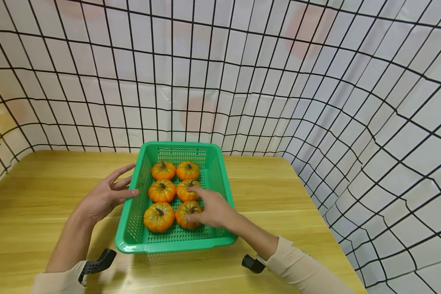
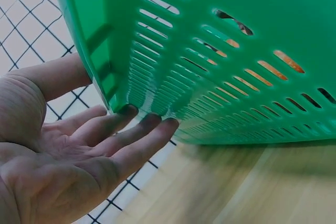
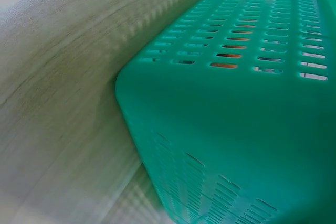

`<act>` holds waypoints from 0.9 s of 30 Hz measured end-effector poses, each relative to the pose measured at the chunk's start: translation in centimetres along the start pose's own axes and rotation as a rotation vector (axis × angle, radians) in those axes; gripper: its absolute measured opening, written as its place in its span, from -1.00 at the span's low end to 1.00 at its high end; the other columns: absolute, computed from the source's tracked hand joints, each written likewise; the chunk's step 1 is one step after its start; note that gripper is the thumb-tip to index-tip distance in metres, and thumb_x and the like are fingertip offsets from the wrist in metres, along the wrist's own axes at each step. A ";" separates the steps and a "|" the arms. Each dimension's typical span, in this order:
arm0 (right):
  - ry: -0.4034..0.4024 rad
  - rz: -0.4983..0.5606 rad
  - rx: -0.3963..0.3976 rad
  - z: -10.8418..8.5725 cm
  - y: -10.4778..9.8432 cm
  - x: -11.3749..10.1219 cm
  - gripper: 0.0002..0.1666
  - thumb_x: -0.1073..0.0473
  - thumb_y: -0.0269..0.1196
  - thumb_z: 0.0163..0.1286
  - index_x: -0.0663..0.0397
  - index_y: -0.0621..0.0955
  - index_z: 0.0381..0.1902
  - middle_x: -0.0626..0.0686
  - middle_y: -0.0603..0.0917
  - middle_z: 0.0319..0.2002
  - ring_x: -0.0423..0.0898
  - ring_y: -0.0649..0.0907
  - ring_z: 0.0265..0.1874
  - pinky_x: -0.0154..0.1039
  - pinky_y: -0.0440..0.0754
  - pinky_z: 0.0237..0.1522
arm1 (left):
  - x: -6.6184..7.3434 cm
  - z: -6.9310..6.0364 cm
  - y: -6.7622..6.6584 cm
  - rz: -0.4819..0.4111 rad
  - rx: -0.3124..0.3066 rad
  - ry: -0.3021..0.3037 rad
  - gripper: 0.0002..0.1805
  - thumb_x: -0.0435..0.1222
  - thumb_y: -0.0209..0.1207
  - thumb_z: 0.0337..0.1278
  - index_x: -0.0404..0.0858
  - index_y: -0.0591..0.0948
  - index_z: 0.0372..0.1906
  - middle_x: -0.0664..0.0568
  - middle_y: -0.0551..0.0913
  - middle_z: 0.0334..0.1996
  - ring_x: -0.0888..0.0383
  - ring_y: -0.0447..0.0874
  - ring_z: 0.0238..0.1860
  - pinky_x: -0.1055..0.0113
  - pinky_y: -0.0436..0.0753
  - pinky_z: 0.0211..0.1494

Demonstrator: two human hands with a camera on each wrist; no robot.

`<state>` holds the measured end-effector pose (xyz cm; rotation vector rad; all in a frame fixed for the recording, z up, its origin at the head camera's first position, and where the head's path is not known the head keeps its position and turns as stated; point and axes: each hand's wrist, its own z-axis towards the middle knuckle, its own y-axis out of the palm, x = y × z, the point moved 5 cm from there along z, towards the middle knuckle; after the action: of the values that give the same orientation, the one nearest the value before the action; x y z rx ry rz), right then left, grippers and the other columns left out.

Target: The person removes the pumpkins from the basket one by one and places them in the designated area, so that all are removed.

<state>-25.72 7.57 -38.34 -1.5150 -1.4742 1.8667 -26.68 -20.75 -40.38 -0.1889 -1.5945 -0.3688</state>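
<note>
A green plastic basket (image 1: 180, 246) holds several small orange pumpkins in two columns, each stem up. My left hand (image 1: 103, 197) is at the basket's left side, fingers spread and fairly straight. In the left wrist view, its fingertips (image 2: 170, 124) touch the slotted outer wall, while the thumb (image 2: 65, 76) reaches the rim. My right hand (image 1: 214, 207) reaches over the right rim into the basket. Its thumb lies at the front right pumpkin (image 1: 183, 208), and a finger extends over the middle right pumpkin (image 1: 182, 194); the other fingers are hidden. The right wrist view shows only the basket's outside.
The basket stands on a wooden table (image 1: 272, 192). Black wire mesh (image 1: 224, 77) over white sheeting encloses the back and sides. Each wrist carries a black mount, the left one (image 1: 101, 263) beside the basket's front left corner and the right one (image 1: 252, 264) near its front right.
</note>
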 end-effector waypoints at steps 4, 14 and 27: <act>-0.002 0.002 0.004 0.0 0.1 0.0 -0.04 -0.12 0.49 0.22 -0.13 0.36 0.51 0.12 0.45 0.44 0.17 0.44 0.41 0.16 0.43 0.38 | 0.0 0.0 0.1 0.011 0.003 0.006 0.03 -0.48 0.23 0.31 -0.13 -0.15 0.66 -0.43 -0.09 0.59 0.33 0.62 0.18 0.37 0.65 0.12; 0.001 0.015 0.004 0.2 0.6 0.2 -0.06 -0.10 0.54 0.17 -0.13 0.42 0.46 0.10 0.50 0.40 0.17 0.45 0.39 0.16 0.43 0.36 | -0.2 -0.3 0.2 0.060 0.013 0.033 -0.04 -0.43 0.20 0.37 -0.15 -0.11 0.66 -0.42 -0.03 0.58 0.36 0.60 0.19 0.39 0.66 0.11; -0.008 0.038 0.004 0.4 0.8 0.3 -0.07 -0.14 0.52 0.17 -0.10 0.43 0.45 0.09 0.50 0.41 0.15 0.47 0.39 0.15 0.44 0.36 | -0.5 -0.3 0.0 0.085 0.019 0.058 -0.09 -0.41 0.18 0.39 -0.15 -0.06 0.65 -0.40 0.00 0.58 0.31 0.63 0.19 0.41 0.64 0.12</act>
<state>-25.89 7.25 -39.17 -1.5462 -1.4538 1.8984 -26.33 -20.82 -40.90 -0.2288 -1.5272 -0.2900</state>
